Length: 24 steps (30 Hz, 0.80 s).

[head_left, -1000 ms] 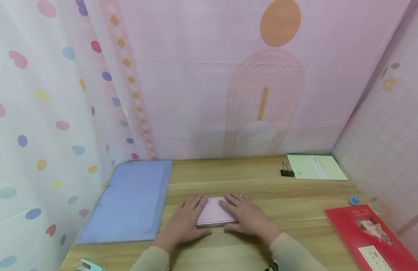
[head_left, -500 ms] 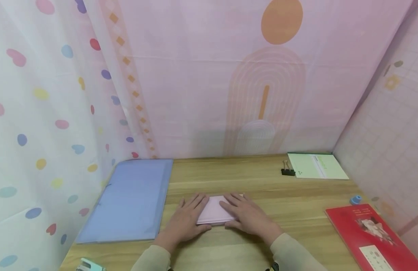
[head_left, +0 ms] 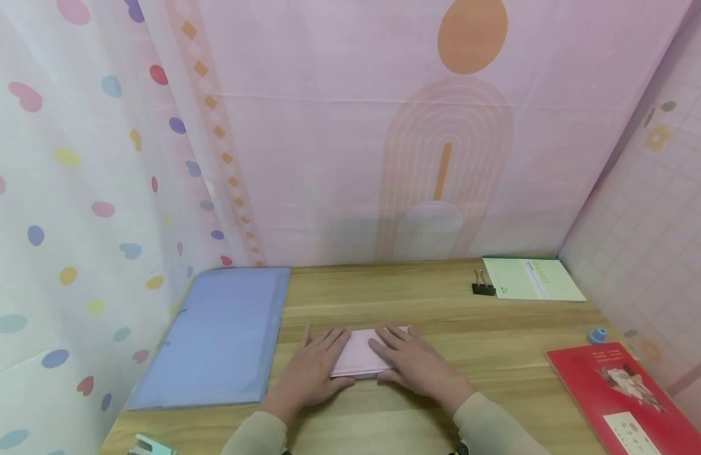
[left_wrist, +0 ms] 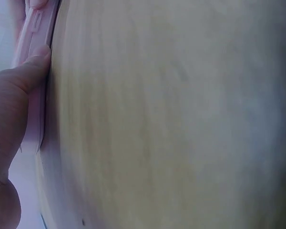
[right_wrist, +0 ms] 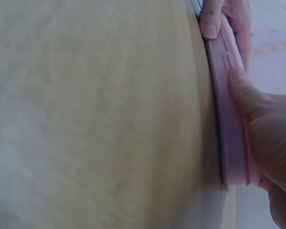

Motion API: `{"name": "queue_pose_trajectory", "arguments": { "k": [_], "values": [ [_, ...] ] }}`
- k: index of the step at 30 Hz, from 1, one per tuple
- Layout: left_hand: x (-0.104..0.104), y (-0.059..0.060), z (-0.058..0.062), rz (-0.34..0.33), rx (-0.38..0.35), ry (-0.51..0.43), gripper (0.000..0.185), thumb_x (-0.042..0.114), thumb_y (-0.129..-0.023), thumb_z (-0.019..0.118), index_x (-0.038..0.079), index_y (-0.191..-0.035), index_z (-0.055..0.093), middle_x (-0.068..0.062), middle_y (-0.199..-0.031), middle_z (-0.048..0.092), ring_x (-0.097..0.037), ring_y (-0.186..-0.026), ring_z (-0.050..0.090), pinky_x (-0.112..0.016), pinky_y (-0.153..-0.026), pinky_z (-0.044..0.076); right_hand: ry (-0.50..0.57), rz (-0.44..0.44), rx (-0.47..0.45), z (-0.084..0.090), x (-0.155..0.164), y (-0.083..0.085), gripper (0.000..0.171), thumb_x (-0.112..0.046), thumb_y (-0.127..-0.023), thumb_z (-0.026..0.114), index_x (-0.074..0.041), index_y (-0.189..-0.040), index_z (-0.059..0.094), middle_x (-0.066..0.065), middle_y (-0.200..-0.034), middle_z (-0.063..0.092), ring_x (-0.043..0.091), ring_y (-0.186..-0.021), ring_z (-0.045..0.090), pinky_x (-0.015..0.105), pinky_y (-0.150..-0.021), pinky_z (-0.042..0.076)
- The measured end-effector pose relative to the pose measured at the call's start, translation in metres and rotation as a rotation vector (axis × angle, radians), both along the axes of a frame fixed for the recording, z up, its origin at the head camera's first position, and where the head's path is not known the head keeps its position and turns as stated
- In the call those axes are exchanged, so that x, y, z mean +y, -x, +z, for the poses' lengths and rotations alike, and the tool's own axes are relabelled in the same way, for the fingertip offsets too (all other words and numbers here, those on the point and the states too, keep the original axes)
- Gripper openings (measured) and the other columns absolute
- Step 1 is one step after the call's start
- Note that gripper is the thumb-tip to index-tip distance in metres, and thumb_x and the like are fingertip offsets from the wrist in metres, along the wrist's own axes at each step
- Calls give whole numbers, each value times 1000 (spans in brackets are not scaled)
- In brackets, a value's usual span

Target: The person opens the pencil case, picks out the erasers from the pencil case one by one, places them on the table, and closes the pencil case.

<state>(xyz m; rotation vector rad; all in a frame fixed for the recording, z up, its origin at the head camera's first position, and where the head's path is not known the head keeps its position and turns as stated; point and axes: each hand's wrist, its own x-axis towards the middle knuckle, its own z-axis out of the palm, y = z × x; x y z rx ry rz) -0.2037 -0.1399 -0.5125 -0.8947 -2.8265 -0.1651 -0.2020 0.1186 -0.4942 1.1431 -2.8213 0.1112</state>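
The box (head_left: 360, 354) is pink, the curtain (head_left: 95, 246) multicolour-spotted.

Two arms (head_left: 492, 426), in pale sleeves (head_left: 256, 435) that end at the wrists, reach in from the table's (head_left: 373, 297) near side and converge. The left hand (head_left: 312, 366) faces back-up, fingers (head_left: 329, 340) straight toward the far edge, the little one set apart, thumb (head_left: 340, 383) pointing inward. The right hand (head_left: 414, 361) roughly mirrors it, fingers slanting toward the far left corner. Both wrist views are murky, so fingertip pressure is hard to judge.
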Motion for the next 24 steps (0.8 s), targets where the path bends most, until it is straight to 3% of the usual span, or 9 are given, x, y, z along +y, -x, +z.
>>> {"name": "queue_pose_trajectory", "arguments": {
  "k": [8,14,18,24],
  "values": [
    [-2,-2,-5,24,15,-28,95,69,-79,60,13,-150,32,-7,-152,36,-29,-139,32,-64,-111,16,24,-1,-6,-3,0,-1,65,-57,-95,44,-21,-149,38,9,-154,32,34,-140,29,58,-110,26],
    [-9,-19,-5,139,-14,-141,100,70,-77,62,8,-150,32,-15,-154,30,-35,-140,27,-64,-109,22,88,-8,-4,0,17,-9,60,-51,-95,51,-21,-146,43,5,-151,38,30,-139,32,57,-111,25],
    [-18,-32,-2,235,1,-200,101,67,-77,65,5,-149,32,-17,-153,32,-36,-140,28,-66,-108,22,146,6,98,5,36,-13,50,-40,-91,61,-21,-137,54,1,-142,50,27,-132,43,55,-108,32],
    [-23,-51,2,301,-73,-199,95,67,-84,56,5,-150,30,-14,-154,28,-35,-142,22,-66,-109,18,278,161,314,2,51,-10,35,-21,-82,73,-15,-117,69,3,-121,66,22,-113,61,44,-97,48]
  ]
}}
